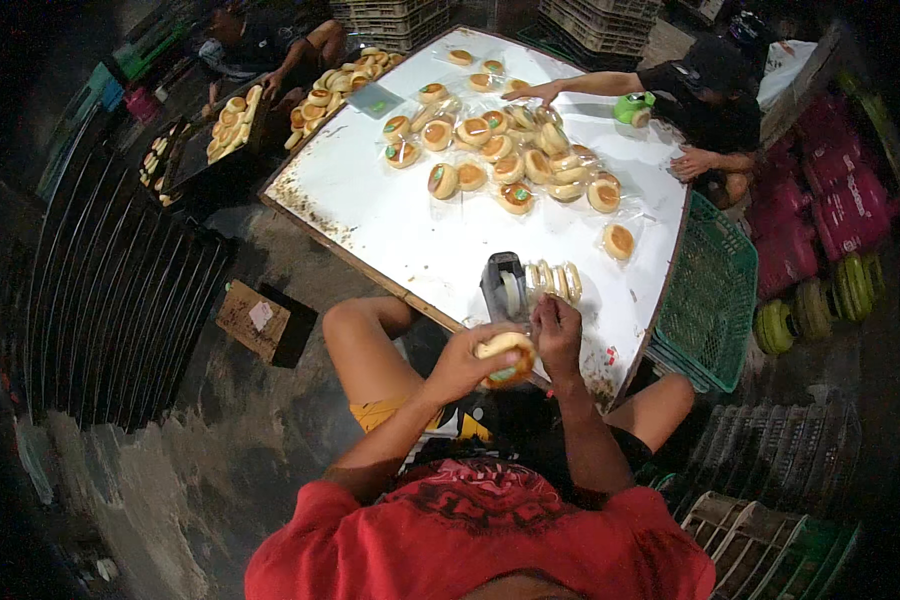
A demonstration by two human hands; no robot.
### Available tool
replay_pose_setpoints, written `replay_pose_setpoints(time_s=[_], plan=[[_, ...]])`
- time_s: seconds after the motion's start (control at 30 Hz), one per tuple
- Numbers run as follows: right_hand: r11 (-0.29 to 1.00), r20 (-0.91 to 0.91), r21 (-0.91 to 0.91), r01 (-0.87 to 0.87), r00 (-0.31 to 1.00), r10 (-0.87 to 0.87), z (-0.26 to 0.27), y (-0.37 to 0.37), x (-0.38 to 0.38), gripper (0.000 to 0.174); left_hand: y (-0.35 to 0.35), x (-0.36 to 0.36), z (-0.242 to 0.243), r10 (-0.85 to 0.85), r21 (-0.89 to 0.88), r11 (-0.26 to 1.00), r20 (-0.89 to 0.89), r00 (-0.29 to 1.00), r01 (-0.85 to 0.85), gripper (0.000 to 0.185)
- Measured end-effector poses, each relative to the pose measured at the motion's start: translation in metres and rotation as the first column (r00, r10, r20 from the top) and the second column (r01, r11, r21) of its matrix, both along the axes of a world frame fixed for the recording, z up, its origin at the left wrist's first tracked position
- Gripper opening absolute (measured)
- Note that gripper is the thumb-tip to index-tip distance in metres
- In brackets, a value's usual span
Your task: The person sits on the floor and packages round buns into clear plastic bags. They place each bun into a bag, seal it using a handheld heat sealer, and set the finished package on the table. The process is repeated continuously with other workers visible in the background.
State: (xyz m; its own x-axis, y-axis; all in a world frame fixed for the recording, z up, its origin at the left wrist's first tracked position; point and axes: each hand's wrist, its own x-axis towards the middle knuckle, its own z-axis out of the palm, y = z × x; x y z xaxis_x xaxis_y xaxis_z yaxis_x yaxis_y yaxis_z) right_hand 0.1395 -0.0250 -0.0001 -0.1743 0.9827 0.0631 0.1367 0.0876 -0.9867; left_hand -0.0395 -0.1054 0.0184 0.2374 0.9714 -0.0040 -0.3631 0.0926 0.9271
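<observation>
My left hand [461, 366] holds a round, browned bun [507, 358] with a green label, in front of the table's near corner. Close by on the right, my right hand [559, 334] has its fingertips pinched together. Whether clear plastic or tape is between them is too small to tell. Just beyond my hands, a black tape dispenser [505, 285] with a pale roll stands on the white tabletop [397, 225]. Beside it is a row of pale yellow rolls [553, 279], apparently tape. Farther back lie several buns in clear bags [508, 166], some with green labels.
A co-worker's hand [536, 93] reaches among the bagged buns from the right, near a green object [633, 109]. Another person [270, 45] holds a tray of buns [234, 126] at the left. Green crates [709, 292] stand by the table's right edge; a cardboard box [253, 319] is left.
</observation>
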Motion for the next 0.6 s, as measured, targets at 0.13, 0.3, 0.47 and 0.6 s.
replay_pose_setpoints(time_s=[0.13, 0.3, 0.47, 0.6], plan=[[0.981, 0.087, 0.194, 0.028, 0.995, -0.045, 0.014, -0.017, -0.014, 0.032, 0.006, 0.009, 0.000, 0.208, -0.293, 0.935, -0.001, 0.978, -0.199, 0.039], [0.998, 0.024, 0.014, 0.059, 0.998, -0.059, 0.014, -0.025, -0.010, 0.031, 0.007, 0.004, 0.036, 0.157, -0.324, 0.915, -0.258, 0.953, -0.238, 0.046], [0.982, -0.061, -0.155, -0.106, 0.993, 0.098, -0.009, -0.016, -0.003, 0.026, 0.003, 0.016, 0.032, 0.261, -0.109, 0.958, -0.049, 0.964, -0.265, 0.054], [0.987, -0.025, 0.121, -0.102, 0.994, 0.106, 0.005, -0.024, -0.010, 0.020, 0.007, -0.006, 0.001, 0.180, 0.041, 0.984, -0.125, 0.976, -0.176, 0.044]])
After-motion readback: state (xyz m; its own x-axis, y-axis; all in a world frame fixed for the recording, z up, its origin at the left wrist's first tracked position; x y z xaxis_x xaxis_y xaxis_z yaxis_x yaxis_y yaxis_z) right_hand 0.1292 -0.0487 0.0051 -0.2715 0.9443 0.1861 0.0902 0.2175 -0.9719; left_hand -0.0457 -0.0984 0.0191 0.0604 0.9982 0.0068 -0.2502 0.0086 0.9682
